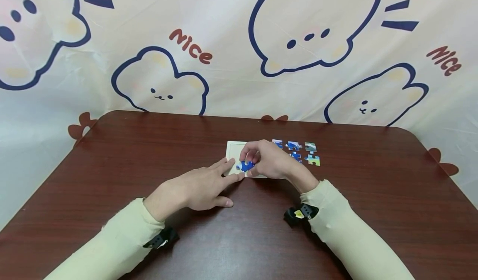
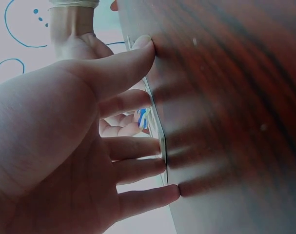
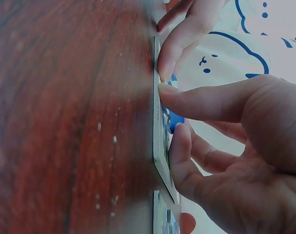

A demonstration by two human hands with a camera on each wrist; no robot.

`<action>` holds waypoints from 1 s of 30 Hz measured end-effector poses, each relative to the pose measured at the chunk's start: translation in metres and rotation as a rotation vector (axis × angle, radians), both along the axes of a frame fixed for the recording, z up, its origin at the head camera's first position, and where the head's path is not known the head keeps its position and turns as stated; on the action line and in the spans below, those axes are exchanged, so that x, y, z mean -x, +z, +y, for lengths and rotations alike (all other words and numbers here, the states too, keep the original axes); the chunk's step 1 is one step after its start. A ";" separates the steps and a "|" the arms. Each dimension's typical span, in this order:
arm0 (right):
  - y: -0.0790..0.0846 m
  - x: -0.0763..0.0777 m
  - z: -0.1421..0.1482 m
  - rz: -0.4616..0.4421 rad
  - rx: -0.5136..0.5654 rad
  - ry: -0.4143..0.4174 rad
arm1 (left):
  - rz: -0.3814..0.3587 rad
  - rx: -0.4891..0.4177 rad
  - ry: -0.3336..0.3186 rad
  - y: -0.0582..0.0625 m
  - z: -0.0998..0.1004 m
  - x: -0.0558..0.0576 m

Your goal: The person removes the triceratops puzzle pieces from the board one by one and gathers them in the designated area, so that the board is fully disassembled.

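Observation:
A pale puzzle board (image 1: 234,148) lies on the brown table, partly covered by both hands. My left hand (image 1: 201,187) is spread with its fingers straight, fingertips resting on the board's left and near edge; its thumb stands apart over the table. Bent over the board from the right, my right hand (image 1: 271,159) pinches a blue puzzle piece (image 1: 245,166) between thumb and fingers. In the right wrist view that blue piece (image 3: 175,121) stands slightly tilted at the board's surface. Whether it is seated against other pieces is hidden by the fingers.
Several loose puzzle pieces, among them a blue one (image 1: 293,146) and a green-yellow one (image 1: 313,160), lie right of the board, beyond my right hand. A patterned cloth (image 1: 231,89) hangs behind the table's far edge. Black straps (image 1: 301,213) sit on both wrists.

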State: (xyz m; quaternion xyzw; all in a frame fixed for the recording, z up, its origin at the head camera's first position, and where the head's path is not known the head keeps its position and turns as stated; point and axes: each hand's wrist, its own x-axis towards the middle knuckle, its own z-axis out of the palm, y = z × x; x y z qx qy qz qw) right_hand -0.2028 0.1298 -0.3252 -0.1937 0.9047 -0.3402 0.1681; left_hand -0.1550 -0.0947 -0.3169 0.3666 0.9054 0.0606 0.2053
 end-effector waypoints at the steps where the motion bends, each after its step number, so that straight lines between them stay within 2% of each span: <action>1: 0.000 0.000 0.000 -0.003 0.000 0.002 | 0.000 0.001 0.001 0.000 0.000 0.000; 17: -0.002 0.003 0.004 -0.008 -0.030 0.041 | 0.033 -0.015 -0.015 -0.001 0.000 -0.002; 30: -0.001 0.004 0.005 0.017 -0.023 0.056 | 0.029 -0.008 -0.006 0.000 0.001 -0.003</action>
